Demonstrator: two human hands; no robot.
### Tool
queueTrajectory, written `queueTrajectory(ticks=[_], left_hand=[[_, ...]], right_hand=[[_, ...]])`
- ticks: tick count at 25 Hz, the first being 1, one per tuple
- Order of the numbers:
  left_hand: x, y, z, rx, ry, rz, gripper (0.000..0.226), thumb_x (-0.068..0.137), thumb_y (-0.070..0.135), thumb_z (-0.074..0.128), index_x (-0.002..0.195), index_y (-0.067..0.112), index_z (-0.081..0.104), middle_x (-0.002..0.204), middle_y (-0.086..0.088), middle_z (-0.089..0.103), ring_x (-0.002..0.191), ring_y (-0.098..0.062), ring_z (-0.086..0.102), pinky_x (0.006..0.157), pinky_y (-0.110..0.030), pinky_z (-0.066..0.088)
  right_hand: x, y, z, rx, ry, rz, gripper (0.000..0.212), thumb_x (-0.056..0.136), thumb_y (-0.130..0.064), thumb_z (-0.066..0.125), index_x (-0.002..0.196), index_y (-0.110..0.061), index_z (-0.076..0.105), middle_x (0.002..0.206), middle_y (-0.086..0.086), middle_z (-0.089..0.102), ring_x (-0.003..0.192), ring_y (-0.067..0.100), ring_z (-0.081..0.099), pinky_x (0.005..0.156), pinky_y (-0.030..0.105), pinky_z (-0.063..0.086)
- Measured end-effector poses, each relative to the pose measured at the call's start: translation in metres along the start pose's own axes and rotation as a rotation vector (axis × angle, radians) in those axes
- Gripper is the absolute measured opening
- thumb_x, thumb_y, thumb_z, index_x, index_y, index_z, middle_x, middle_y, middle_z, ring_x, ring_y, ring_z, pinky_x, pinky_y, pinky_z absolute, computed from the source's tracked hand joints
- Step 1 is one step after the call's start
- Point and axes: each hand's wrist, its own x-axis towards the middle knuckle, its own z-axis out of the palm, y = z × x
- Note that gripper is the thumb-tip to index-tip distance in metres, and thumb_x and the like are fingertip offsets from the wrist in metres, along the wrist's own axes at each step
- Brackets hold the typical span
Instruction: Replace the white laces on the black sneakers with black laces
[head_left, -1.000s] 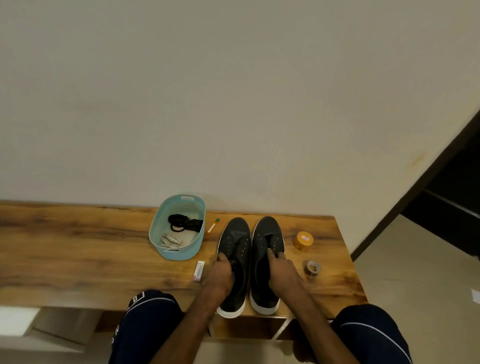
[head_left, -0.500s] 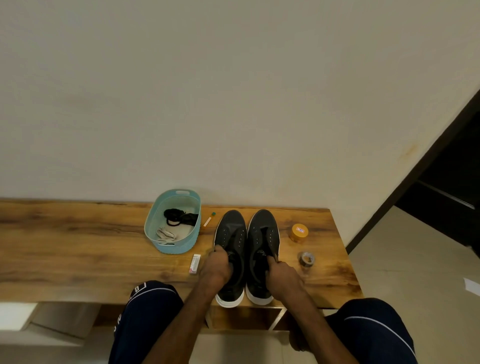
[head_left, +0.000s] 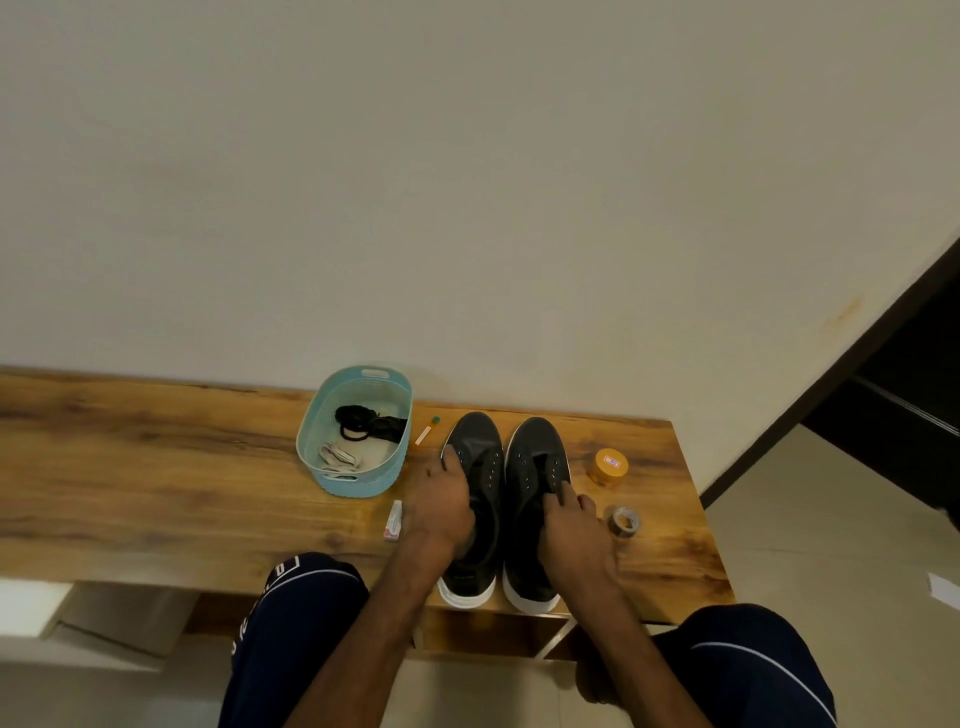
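Head view: the only camera, so every line below is read from it
Where the shoes are: left sneaker (head_left: 480, 441) and right sneaker (head_left: 535, 452) stand just beside each other on the wooden table (head_left: 156, 467), heels at its near edge
Long axis: both run 6 to 12 o'clock, toes at 12 toward the wall, openings up
Eyelets: bare on both shoes, with no lace showing in them
Left hand (head_left: 441, 512): lies along the left sneaker's outer side with fingers stretched toward 12; the thumb is hidden, so I cannot tell whether it grips
Right hand (head_left: 571, 538): holds the right sneaker's outer eyelet flap, fingers on top, thumb outside at 3 o'clock
Laces: black laces (head_left: 369, 423) lie coiled in the blue basket (head_left: 358, 482) at 10 o'clock of the pair, with white laces (head_left: 337, 460) toward the basket's 7 o'clock
Handling: the shoes are likely light, soft uppers on stiff soles, best steadied by heel or sidewall; the laces are limp and tangle easily, best taken by the stiff tip
Step judged: white laces are out, black threading not yet begun
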Motion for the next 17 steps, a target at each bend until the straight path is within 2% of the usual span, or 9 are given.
queueTrajectory(ticks=[2, 4, 9, 12, 14, 17], left_hand=[[0.002, -0.009, -0.021, -0.028, 0.113, -0.033, 0.071, 0.095, 0.023, 0.059, 0.152, 0.008, 0.018, 0.157, -0.012, 0.028, 0.139, -0.027, 0.037, 0.103, -0.039, 0.045], [0.005, -0.024, -0.036, -0.045, 0.130, -0.100, 0.071, 0.098, 0.025, 0.056, 0.154, 0.008, 0.016, 0.161, -0.012, 0.021, 0.144, -0.028, 0.030, 0.106, -0.042, 0.043], [0.013, -0.058, -0.047, -0.002, 0.019, -0.180, 0.073, 0.101, 0.018, 0.050, 0.156, 0.002, 0.006, 0.164, -0.013, 0.012, 0.149, -0.028, 0.021, 0.114, -0.044, 0.037], [0.017, -0.080, -0.050, 0.020, -0.023, -0.226, 0.072, 0.102, 0.019, 0.050, 0.156, 0.002, 0.005, 0.164, -0.013, 0.012, 0.151, -0.029, 0.016, 0.114, -0.046, 0.036], [0.016, -0.091, -0.050, 0.035, -0.063, -0.251, 0.071, 0.101, 0.020, 0.050, 0.155, 0.002, 0.007, 0.164, -0.013, 0.014, 0.151, -0.029, 0.014, 0.112, -0.048, 0.038], [0.015, -0.098, -0.044, 0.065, -0.190, -0.253, 0.074, 0.101, 0.024, 0.050, 0.155, 0.002, 0.005, 0.164, -0.013, 0.010, 0.152, -0.027, 0.012, 0.113, -0.052, 0.034]], right_hand=[[0.002, -0.005, -0.003, 0.023, 0.098, -0.041, 0.047, 0.100, -0.026, 0.049, 0.146, -0.021, 0.040, 0.160, 0.005, 0.029, 0.146, 0.026, 0.026, 0.116, 0.043, 0.032], [0.003, -0.013, 0.000, 0.084, 0.129, -0.102, 0.046, 0.103, -0.028, 0.043, 0.149, -0.022, 0.039, 0.161, 0.001, 0.030, 0.149, 0.021, 0.023, 0.121, 0.039, 0.025], [0.033, -0.062, -0.006, 0.216, 0.190, -0.311, 0.036, 0.102, -0.024, 0.048, 0.138, -0.020, 0.055, 0.142, 0.000, 0.056, 0.134, 0.017, 0.046, 0.117, 0.035, 0.032], [0.085, -0.120, -0.018, 0.138, 0.199, -0.454, 0.028, 0.101, -0.022, 0.051, 0.126, -0.016, 0.062, 0.127, 0.003, 0.064, 0.121, 0.023, 0.053, 0.108, 0.036, 0.037], [0.127, -0.160, -0.023, 0.047, 0.140, -0.521, 0.027, 0.103, -0.026, 0.050, 0.124, -0.014, 0.062, 0.123, 0.006, 0.065, 0.118, 0.025, 0.051, 0.104, 0.036, 0.036], [0.176, -0.207, -0.017, -0.247, 0.005, -0.541, 0.022, 0.101, -0.022, 0.053, 0.118, -0.012, 0.062, 0.120, 0.009, 0.065, 0.122, 0.028, 0.046, 0.103, 0.043, 0.036]])
